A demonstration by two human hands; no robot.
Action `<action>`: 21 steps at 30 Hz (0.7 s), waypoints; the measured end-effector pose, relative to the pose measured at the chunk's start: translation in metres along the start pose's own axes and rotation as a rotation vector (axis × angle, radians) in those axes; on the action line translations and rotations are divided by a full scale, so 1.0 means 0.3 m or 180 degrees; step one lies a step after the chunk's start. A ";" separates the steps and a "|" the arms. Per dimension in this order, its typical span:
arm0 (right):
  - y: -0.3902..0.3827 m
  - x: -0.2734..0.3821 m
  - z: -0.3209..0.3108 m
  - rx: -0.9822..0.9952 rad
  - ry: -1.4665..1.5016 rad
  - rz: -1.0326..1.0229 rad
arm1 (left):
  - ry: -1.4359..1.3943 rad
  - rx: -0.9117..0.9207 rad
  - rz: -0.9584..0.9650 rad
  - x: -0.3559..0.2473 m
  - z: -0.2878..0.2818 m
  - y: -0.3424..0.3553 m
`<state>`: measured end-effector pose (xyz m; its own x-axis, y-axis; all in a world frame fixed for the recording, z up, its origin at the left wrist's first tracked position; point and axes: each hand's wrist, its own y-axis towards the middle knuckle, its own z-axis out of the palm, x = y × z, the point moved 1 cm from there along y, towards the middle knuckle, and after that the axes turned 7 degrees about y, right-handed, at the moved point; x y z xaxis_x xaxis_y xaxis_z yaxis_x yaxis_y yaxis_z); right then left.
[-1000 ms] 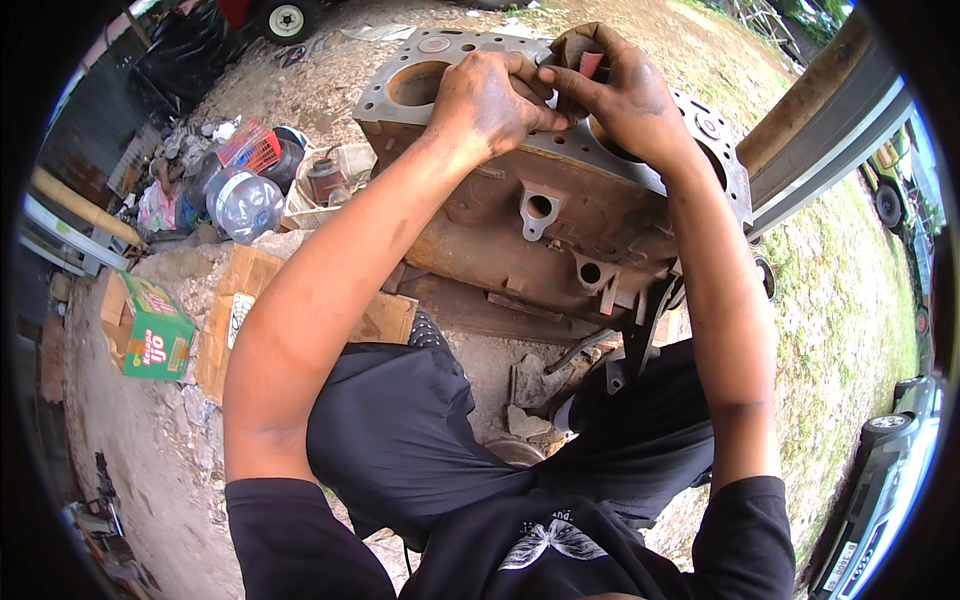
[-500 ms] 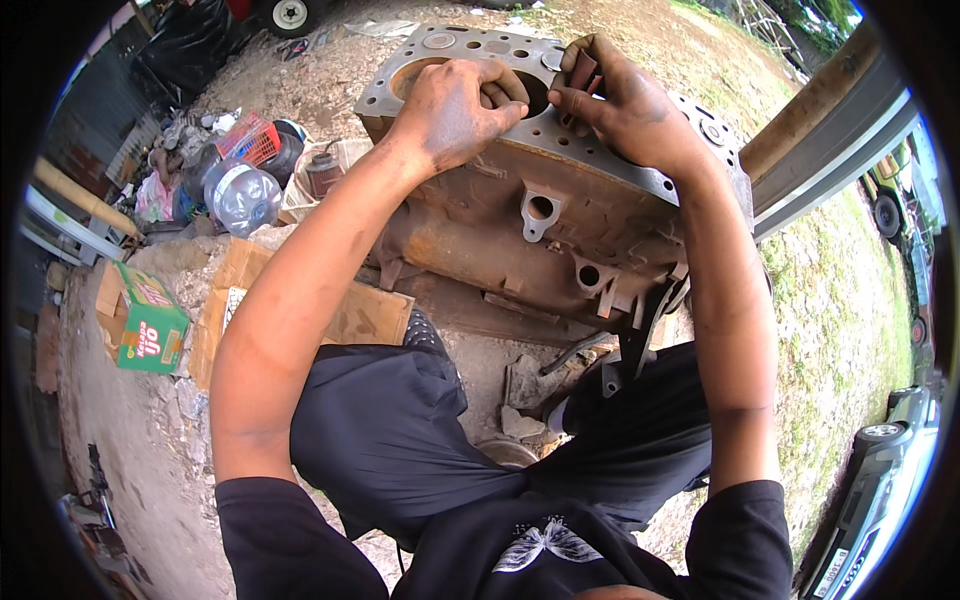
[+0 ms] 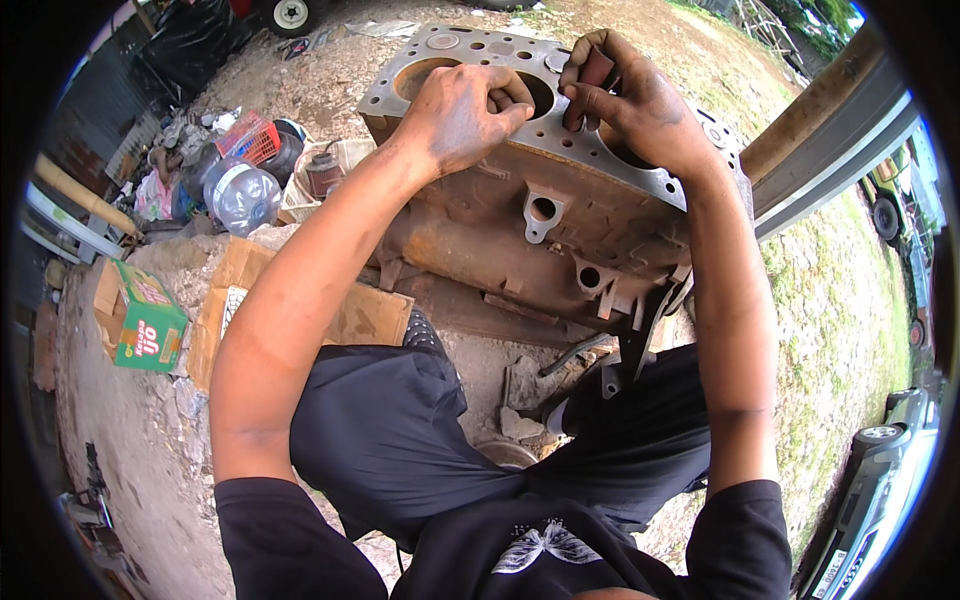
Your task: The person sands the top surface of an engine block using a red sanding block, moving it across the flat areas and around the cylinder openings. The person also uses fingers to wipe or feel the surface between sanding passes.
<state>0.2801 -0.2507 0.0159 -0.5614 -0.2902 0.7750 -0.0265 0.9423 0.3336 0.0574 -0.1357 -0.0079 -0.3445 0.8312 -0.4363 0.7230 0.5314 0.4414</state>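
Observation:
A rusty brown engine block stands before me, its flat grey top face pierced by large round bores and small holes. My left hand is curled closed over the top, beside a dark bore; whatever its fingers hold, if anything, is hidden. Above the deck to the right, my right hand pinches a folded reddish-brown piece of sandpaper between thumb and fingers. Right by those fingers, a round pale metal disc shows on the top face. Another bore is partly covered by the right hand.
Left of the block lie flattened cardboard, a green box, a large clear plastic bottle and a red crate. A post rises at the right. Stones and a bent metal part lie between my legs.
My right hand has lifted slightly and turned, showing more of the sandpaper and the bore beneath. My left hand has shifted slightly to the right.

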 end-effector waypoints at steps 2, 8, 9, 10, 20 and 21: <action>-0.016 0.009 0.006 0.0176 -0.0231 -0.0161 | 0.0009 0.0070 -0.0087 -0.004 0.001 0.001; -0.026 0.051 0.020 -0.0063 -0.0515 -0.0065 | -0.0019 0.0102 -0.0057 -0.007 0.003 0.000; -0.028 0.048 0.027 -0.0112 -0.0697 -0.0359 | -0.0032 0.0118 -0.0068 -0.011 0.001 0.000; -0.026 0.045 0.023 -0.0091 -0.0633 -0.0193 | -0.0013 0.0117 -0.0056 -0.009 0.002 0.000; -0.032 0.049 0.056 -0.0723 -0.1852 -0.0264 | 0.0031 0.0089 0.0050 -0.008 0.012 0.000; -0.028 0.052 0.082 -0.0920 -0.2223 -0.0648 | 0.0062 0.0078 0.0038 -0.004 0.010 -0.003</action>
<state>0.2512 -0.2590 0.0121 -0.9615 -0.1902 0.1984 -0.0222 0.7731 0.6339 0.0588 -0.1376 -0.0101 -0.3473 0.8406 -0.4158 0.7415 0.5176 0.4270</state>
